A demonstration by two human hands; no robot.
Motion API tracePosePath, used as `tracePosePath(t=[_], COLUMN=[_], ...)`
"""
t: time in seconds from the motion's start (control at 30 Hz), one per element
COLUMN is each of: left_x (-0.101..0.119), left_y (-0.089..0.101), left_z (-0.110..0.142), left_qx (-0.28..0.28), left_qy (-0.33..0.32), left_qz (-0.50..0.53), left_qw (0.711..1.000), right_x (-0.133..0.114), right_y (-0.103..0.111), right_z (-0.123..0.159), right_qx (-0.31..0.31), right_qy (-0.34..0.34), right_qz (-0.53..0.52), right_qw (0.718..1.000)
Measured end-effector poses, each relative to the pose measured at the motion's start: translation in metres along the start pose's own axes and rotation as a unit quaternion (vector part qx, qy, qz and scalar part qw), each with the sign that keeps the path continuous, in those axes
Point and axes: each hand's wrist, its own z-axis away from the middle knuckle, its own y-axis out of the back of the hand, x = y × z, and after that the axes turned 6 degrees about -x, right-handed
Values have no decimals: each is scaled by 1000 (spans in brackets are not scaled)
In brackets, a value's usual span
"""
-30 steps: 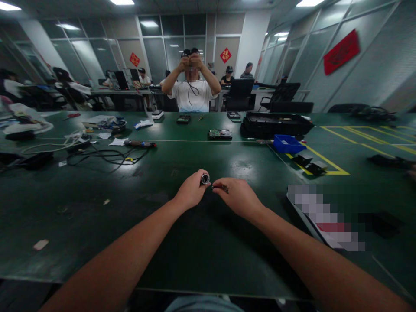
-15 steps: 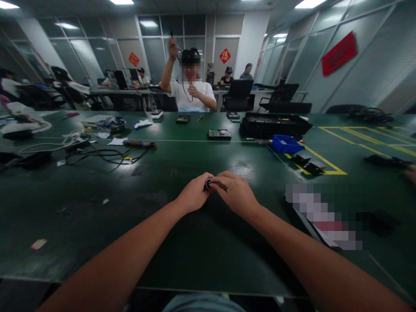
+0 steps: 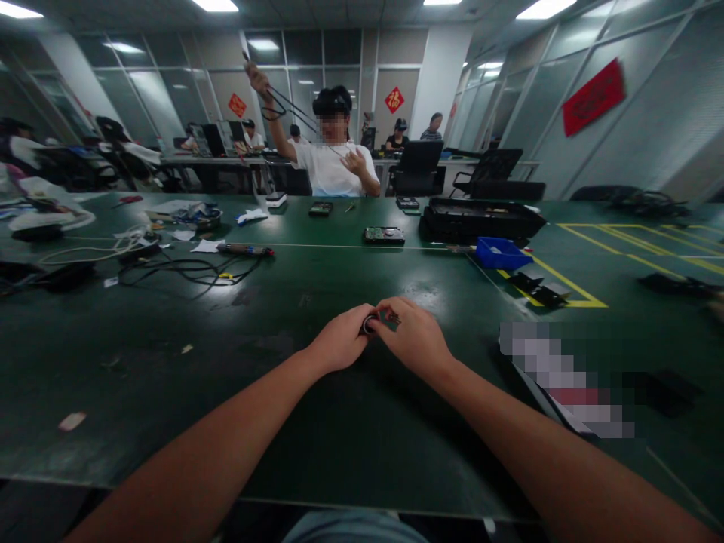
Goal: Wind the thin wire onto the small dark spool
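Note:
Over the middle of the near table, both hands meet on a small black round part (image 3: pixel 369 324) with a silvery ring at its end. My left hand (image 3: pixel 342 337) is wrapped around it from the left, hiding most of its body. From the right, my right hand (image 3: pixel 419 337) reaches in with thumb and fingers bent, and the thumb presses at the ringed end. A small brownish bit (image 3: pixel 394 320) shows in the gap between right thumb and fingers; what it is I cannot make out.
Beyond my hands lies a circuit-board drive (image 3: pixel 385 235). Back right are a long black casing (image 3: pixel 480 219) and a blue tray (image 3: pixel 502 253). A screwdriver-like tool (image 3: pixel 246 250) and black cables (image 3: pixel 170 270) lie left. Across the table a person (image 3: pixel 335 154) holds up a cord.
The ringed end of the black part has turned more toward me, and the right fingers have shifted around it. The person opposite has swung a raised arm to the left, stretching the cord.

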Motion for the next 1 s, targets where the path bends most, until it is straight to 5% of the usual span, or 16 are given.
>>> tracePosePath(t=[0.37, 0.8, 1.0], left_x=[-4, -16, -12], left_y=[1, 0, 0], left_z=[-1, -3, -2], left_qx=[51, 87, 76], left_qy=[37, 75, 72], left_qz=[64, 90, 95], left_qw=[996, 989, 990], right_x=[-2, -7, -5], right_y=[10, 19, 16], right_z=[1, 13, 13], right_qx=[48, 179, 145], right_qy=[21, 40, 48], right_qz=[-96, -108, -129], right_qw=[994, 977, 980])
